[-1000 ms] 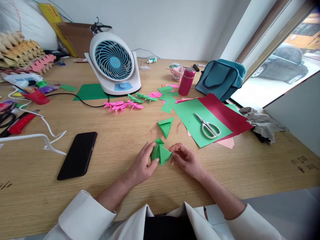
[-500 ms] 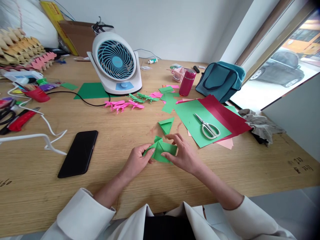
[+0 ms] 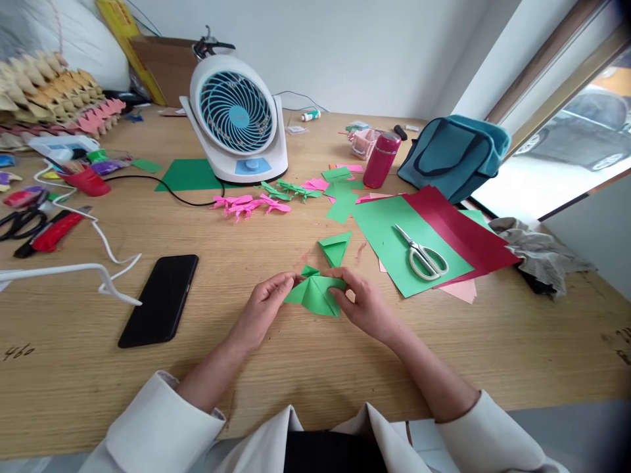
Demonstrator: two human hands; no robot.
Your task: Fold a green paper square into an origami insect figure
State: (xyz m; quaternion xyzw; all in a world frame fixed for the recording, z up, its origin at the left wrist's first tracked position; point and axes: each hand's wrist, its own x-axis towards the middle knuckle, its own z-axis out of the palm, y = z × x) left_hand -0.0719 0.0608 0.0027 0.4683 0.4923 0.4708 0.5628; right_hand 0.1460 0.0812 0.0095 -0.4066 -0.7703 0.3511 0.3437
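Note:
A partly folded piece of green paper [image 3: 318, 295] is stretched between my two hands, just over the table. My left hand [image 3: 266, 303] pinches its left edge between thumb and fingers. At the right edge, my right hand [image 3: 362, 302] grips it the same way, thumb in front. Creases fan out from a small raised fold at its top. Right behind it lies a second folded green paper [image 3: 336, 248], a triangle with a flap. Farther back are pink folded paper figures [image 3: 246, 205] and green ones [image 3: 290, 190].
Scissors [image 3: 421, 255] lie on green and red sheets [image 3: 379, 226] to the right. A black phone [image 3: 160, 299] and a white cable are on the left. A fan [image 3: 239, 115], a red flask [image 3: 382, 161] and a teal bag [image 3: 451, 157] stand at the back.
My right fingers have closed on the paper's right edge. My left hand has shifted slightly outward, and the paper is spread more. The camera view has turned a little.

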